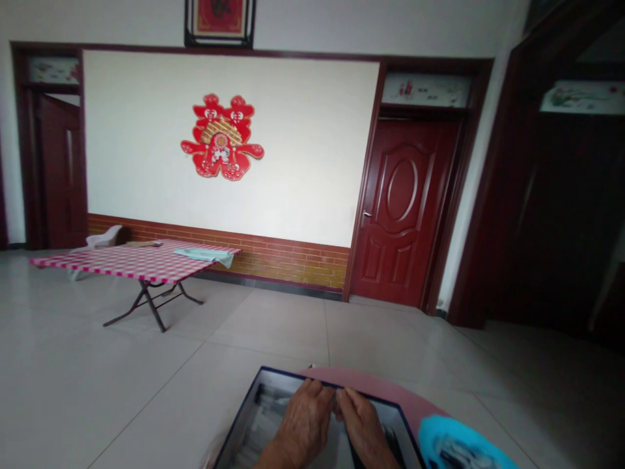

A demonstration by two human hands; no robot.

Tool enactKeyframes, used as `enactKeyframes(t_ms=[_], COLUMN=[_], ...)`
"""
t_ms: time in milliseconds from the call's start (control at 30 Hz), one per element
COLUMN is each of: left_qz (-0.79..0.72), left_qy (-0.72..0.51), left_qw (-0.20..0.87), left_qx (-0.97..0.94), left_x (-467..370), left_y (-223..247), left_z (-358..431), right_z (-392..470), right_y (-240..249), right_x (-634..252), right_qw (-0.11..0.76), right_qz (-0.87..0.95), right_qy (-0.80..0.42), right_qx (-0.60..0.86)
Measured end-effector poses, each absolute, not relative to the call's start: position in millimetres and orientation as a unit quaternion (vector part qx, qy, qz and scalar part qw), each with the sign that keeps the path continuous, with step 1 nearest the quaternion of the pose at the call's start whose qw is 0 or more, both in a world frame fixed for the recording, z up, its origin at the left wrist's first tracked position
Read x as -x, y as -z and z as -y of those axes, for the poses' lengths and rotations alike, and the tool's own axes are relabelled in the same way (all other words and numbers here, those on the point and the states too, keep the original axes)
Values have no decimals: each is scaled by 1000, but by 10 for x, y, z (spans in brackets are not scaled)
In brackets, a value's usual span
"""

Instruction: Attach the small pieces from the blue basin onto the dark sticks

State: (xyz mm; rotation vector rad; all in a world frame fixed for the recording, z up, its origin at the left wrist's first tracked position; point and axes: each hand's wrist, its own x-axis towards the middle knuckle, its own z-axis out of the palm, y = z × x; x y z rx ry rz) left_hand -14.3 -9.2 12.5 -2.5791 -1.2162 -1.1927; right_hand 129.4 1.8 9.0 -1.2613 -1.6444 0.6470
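My left hand (pixel 306 417) and my right hand (pixel 361 422) are close together over an open box (pixel 258 378) with a dark blue rim. Both hands have their fingers curled, and their fingertips meet near the box's far edge. Whatever they hold, if anything, is too small and hidden to name. Inside the box, blurred clear or grey items (pixel 263 417) lie on the left, and dark items (pixel 390 438) show beside my right hand.
Under the box is a pink round surface (pixel 390 385). A bright blue basin (pixel 434 430) with blurred items stands at the right. Farther off are a folding table (pixel 131 260) with a checked cover, a pale chair (pixel 105 237) and a red door (pixel 400 208).
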Motion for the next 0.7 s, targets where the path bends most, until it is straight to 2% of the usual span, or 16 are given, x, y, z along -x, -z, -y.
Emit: enactKeyframes(t_ms=[200,433,700], left_qz=[408,420,411], left_qy=[378,364,367], left_qw=[19,37,33], left_qx=[831,830,834], left_x=[146,143,148], left_y=[-108,-66,-89], left_z=[78,51,78], right_z=[-9,-39,0], right_y=[-107,-47,-86], right_x=[-1311,-1310,-1270], right_qw=[477,453,441], right_qz=[639,683,669], right_qy=[-315,-259,-273], right_qx=[515,511,532])
